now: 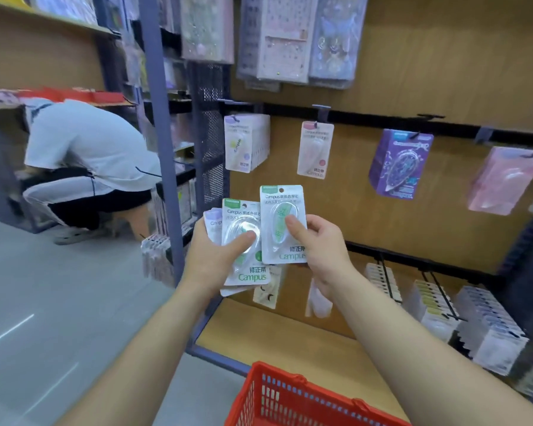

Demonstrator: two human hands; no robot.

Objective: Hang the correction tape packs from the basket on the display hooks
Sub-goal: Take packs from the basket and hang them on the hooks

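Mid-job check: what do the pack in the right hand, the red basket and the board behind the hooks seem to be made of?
Green correction tape pack in the right hand: seemingly printed card with clear glossy plastic blister, highlights on the bubble. Red basket: moulded plastic, lattice wall. Back board: matte wood-look panel, probably laminate.

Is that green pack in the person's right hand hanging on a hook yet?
Not hung. The right hand pinches the green pack in the air, below the row of hooks; its hang hole is empty.
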